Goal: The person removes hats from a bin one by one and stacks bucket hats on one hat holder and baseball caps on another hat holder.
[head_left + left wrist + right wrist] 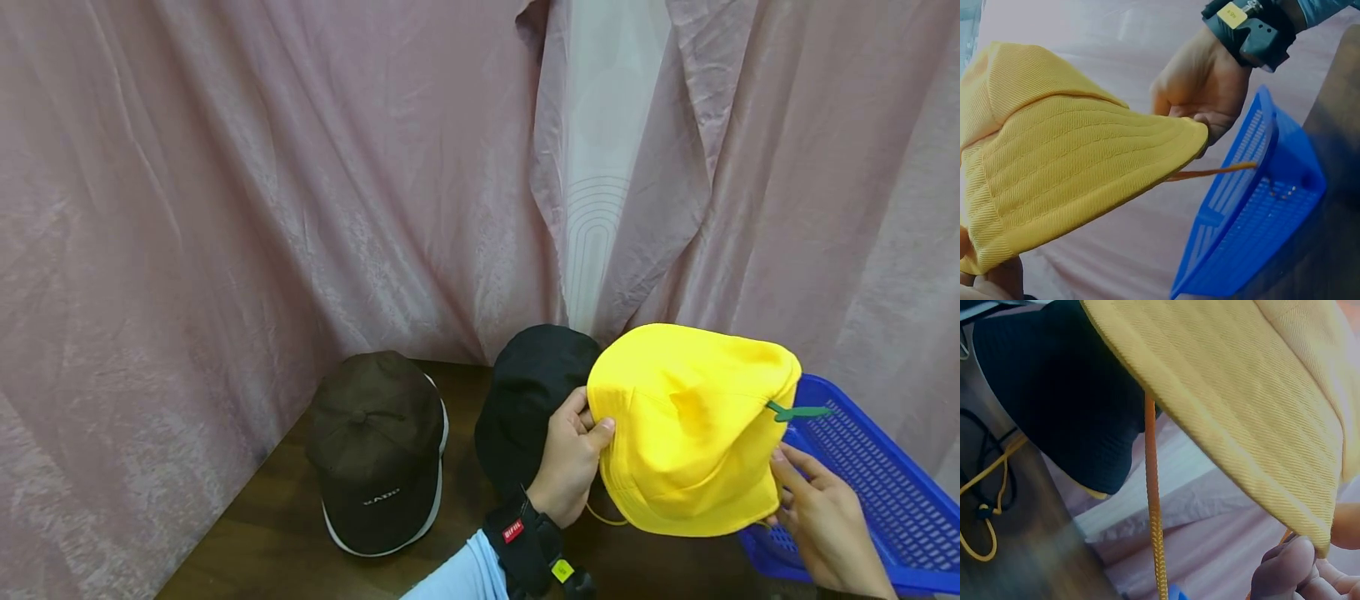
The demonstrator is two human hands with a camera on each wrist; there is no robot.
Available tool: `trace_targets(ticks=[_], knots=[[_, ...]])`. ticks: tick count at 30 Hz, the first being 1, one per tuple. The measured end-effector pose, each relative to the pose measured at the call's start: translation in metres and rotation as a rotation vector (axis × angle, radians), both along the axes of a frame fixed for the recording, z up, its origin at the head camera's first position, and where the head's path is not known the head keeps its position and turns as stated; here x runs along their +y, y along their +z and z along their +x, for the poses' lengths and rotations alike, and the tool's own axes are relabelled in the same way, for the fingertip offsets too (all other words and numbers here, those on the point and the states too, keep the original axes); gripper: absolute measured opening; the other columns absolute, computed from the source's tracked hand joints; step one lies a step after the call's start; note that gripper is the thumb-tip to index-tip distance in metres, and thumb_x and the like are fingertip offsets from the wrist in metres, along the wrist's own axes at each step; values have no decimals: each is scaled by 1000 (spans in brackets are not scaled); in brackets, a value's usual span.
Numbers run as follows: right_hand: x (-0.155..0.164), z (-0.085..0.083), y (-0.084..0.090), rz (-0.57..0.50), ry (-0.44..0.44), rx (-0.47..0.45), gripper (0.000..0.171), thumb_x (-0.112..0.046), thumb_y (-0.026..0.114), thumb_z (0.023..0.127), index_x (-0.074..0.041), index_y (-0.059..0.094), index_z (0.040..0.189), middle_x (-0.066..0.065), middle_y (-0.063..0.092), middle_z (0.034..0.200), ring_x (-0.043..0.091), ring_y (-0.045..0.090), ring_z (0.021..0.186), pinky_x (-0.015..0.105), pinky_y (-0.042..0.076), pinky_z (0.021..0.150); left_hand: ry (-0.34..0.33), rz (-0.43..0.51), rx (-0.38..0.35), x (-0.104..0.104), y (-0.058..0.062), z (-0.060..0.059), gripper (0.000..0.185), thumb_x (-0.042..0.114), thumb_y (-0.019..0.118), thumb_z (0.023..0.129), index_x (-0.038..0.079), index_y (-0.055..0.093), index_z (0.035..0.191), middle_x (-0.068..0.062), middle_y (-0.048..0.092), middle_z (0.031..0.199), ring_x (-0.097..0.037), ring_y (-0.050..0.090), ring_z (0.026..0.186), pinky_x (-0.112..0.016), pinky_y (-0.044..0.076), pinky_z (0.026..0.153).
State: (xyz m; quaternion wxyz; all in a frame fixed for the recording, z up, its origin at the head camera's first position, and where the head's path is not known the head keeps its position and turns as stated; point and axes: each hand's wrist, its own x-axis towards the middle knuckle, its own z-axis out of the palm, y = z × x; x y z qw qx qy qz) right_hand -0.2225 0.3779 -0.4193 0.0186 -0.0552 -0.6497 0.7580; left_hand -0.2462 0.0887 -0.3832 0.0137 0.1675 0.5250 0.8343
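Note:
A yellow brimmed hat (690,442) with a green sprout-like tag (798,412) is held up between both hands. My left hand (566,458) pinches its left edge, the thumb lying on the front of the cloth. Opposite, my right hand (828,517) pinches the lower right edge of the brim; the left wrist view shows that right hand (1200,94) at the brim's tip. Stitched rows run along the brim in both wrist views. An orange-yellow cord (1155,512) hangs from the hat. Right behind the left hand is a black hat (525,400), partly covered by that hand.
A dark brown cap (375,454) with white-edged brim and small lettering sits on the wooden table (255,533) at left. Behind the yellow hat, at right, stands a blue perforated basket (877,483). Pink curtains (412,167) hang along the back.

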Motion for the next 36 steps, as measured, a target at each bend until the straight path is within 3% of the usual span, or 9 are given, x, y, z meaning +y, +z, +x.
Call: trace_targets(ticks=[5,9,24,31,36], knots=[[-11,-3,4,-23,-15,-4,24,-31,55,105,-23,45,124,-13,66,98,8,64,80,26,52,62,63,-27,13,-9,0,-4,35,1,59,101,6,52,135,-13,66,124,-27,67,106,-41,52,96],[-20,-6,6,-14,-6,-11,26,-31,56,104,-21,44,125,-9,67,94,10,63,73,27,51,56,117,-42,3,-17,-1,-6,35,1,59,101,6,53,135,-13,67,123,-28,68,105,-41,53,94],[-49,-22,9,14,18,-36,35,-36,58,103,-19,42,129,-9,64,91,10,57,69,26,48,54,211,-61,36,-43,6,-12,34,0,57,100,5,55,134,-13,70,116,-28,70,99,-40,57,87],[-65,-28,12,46,70,-52,59,-36,58,103,-9,30,147,-10,65,98,9,58,74,27,49,56,272,-39,26,-60,8,-18,35,-1,56,100,4,56,135,-15,70,114,-29,69,99,-40,57,87],[-76,-32,12,41,81,-43,69,-33,58,104,-1,22,153,-7,66,96,9,59,74,27,48,55,315,-45,-2,-69,5,-23,34,4,57,101,6,58,135,-15,70,112,-28,69,96,-40,57,86]])
